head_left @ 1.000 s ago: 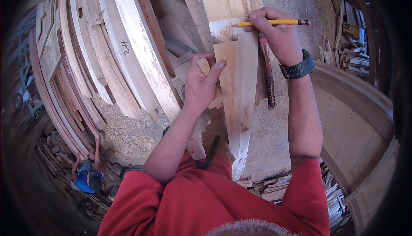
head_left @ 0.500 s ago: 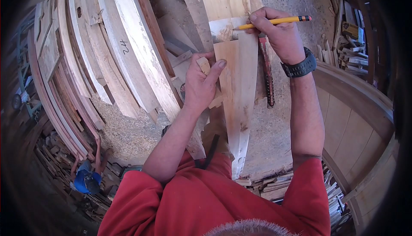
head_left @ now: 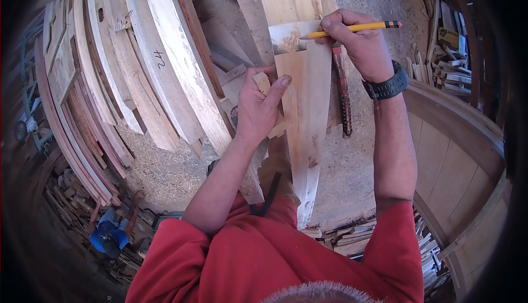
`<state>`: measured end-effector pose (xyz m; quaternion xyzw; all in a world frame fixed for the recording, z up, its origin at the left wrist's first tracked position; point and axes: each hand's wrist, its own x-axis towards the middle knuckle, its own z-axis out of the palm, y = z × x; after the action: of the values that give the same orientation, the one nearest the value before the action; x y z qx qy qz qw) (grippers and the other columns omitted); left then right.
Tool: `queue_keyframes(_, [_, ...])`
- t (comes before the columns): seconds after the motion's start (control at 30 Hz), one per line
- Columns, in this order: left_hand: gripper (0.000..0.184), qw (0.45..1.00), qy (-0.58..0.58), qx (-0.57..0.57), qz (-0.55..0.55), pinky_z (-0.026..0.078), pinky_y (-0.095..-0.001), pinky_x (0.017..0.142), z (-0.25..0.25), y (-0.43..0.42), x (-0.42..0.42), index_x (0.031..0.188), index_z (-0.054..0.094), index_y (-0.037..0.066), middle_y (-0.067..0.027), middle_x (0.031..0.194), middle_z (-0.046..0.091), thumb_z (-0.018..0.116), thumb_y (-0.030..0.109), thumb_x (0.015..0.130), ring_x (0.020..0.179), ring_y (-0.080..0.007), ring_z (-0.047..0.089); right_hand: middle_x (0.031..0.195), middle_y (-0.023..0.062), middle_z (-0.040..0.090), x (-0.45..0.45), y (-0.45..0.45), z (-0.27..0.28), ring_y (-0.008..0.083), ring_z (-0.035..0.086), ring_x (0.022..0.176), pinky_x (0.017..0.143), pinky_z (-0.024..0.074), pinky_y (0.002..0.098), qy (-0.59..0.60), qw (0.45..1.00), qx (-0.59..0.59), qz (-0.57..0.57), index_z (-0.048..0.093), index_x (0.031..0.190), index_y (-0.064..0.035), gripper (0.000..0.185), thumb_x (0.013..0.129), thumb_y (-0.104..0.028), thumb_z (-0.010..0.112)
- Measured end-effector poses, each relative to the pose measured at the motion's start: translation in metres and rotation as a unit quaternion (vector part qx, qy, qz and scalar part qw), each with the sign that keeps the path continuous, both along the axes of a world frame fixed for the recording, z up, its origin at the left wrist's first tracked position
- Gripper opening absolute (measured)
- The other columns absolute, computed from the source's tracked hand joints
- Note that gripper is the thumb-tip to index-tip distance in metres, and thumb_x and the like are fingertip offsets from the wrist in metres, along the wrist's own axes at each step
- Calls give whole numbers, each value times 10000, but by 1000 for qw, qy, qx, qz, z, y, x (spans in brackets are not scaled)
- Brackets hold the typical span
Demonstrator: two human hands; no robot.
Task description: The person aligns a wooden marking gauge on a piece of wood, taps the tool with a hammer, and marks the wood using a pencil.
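Note:
My right hand (head_left: pixel 357 44) pinches a yellow pencil (head_left: pixel 366 26) with a black band and a pink eraser end. The pencil lies nearly level, its point at a whitish part of a long wooden board (head_left: pixel 294 94). Lower left, my left hand (head_left: pixel 258 105) is closed around a small wooden block (head_left: pixel 262 83), whose end shows between thumb and fingers. The thumb rests at the board's left edge, and the other fingers are mostly hidden. Right of the board is a long, red and dark tool (head_left: pixel 342 91); its kind is unclear.
Long curved planks (head_left: pixel 159 61) are stacked on the left, one marked with dark writing. A curved wooden panelled piece (head_left: pixel 456 154) stands on the right. Scrap wood (head_left: pixel 456 74) is piled behind it. A person in blue (head_left: pixel 110 237) works among timber at lower left.
My right hand and the pencil have shifted very slightly right. My left hand stays in place. The person in blue has lowered an arm away from the planks.

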<state>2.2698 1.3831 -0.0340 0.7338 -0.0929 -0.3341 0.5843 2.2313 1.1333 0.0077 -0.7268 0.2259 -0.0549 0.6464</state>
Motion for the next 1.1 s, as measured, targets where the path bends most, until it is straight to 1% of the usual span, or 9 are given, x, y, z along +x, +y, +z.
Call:
queue_keyframes(0.27, [352, 1000, 19, -1, 4, 506, -282, 787, 5, -2, 1, 1172, 591, -31, -57, 919, 663, 746, 239, 1009, 858, -106, 606, 796, 15, 747, -2, -3, 4, 56, 650, 746, 721, 513, 239, 9, 1000, 10, 20, 753, 879, -20, 218, 993, -195, 692])
queue_keyframes(0.4, [357, 1000, 1, 4, -2, 506, -280, 789, -2, 0, 1, 1170, 589, -32, -54, 916, 663, 748, 244, 1009, 860, -103, 606, 793, 17, 748, -2, -5, 2, 54, 649, 745, 720, 511, 237, -3, 999, 12, 31, 759, 887, -17, 219, 993, -198, 693])
queue_keyframes(0.5, [363, 1000, 10, 1, -4, 507, -280, 793, -2, 0, 0, 1174, 587, -32, -56, 918, 662, 751, 246, 1008, 861, -103, 607, 792, 15, 749, -4, -6, 3, 53, 647, 745, 718, 509, 235, 13, 999, 13, 38, 756, 881, -17, 226, 995, -202, 691])
queue_keyframes(0.57, [368, 1000, 12, -1, -5, 511, -282, 802, 0, -1, 1, 1179, 586, -33, -66, 929, 676, 751, 248, 1008, 873, -107, 618, 790, 8, 747, -3, -2, 3, 50, 639, 746, 717, 507, 236, 11, 1000, -2, 3, 752, 869, -22, 232, 995, -207, 692])
queue_keyframes(0.7, [372, 1000, 0, -2, -2, 512, -284, 808, 1, -1, 0, 1183, 586, -34, -78, 943, 692, 749, 252, 1010, 886, -113, 629, 786, 0, 744, -4, -2, 0, 47, 632, 748, 716, 505, 236, 10, 1000, -11, 9, 748, 868, -27, 229, 995, -210, 693])
queue_keyframes(0.8, [380, 1000, 14, -11, 4, 515, -286, 813, 1, -1, 0, 1188, 583, -35, -87, 956, 704, 747, 258, 1011, 897, -115, 637, 784, -1, 743, -3, -1, -1, 48, 632, 747, 720, 506, 240, 17, 1000, -8, 3, 750, 881, -30, 221, 996, -209, 691])
queue_keyframes(0.9, [382, 1000, 9, 8, -5, 517, -288, 816, 5, -1, 1, 1192, 581, -34, -86, 958, 704, 747, 258, 1011, 900, -114, 638, 781, 0, 742, -4, -3, 2, 49, 631, 743, 722, 505, 241, 6, 1000, -13, 17, 751, 888, -29, 219, 997, -209, 688])
queue_keyframes(0.97, [377, 1000, 9, 15, -11, 519, -291, 820, 2, 0, 1, 1195, 581, -36, -88, 965, 707, 744, 251, 1013, 905, -114, 640, 780, -1, 740, -5, -5, 6, 48, 625, 735, 720, 502, 242, 7, 999, 2, 51, 756, 890, -32, 223, 1000, -214, 687])
queue_keyframes(1.1, [372, 1000, 30, -1, -6, 521, -292, 827, 9, -3, 2, 1196, 582, -40, -91, 973, 710, 741, 243, 1014, 916, -116, 644, 792, 4, 748, -6, -2, 3, 49, 638, 746, 725, 505, 238, 9, 1000, -2, 25, 761, 903, -26, 216, 996, -207, 688])
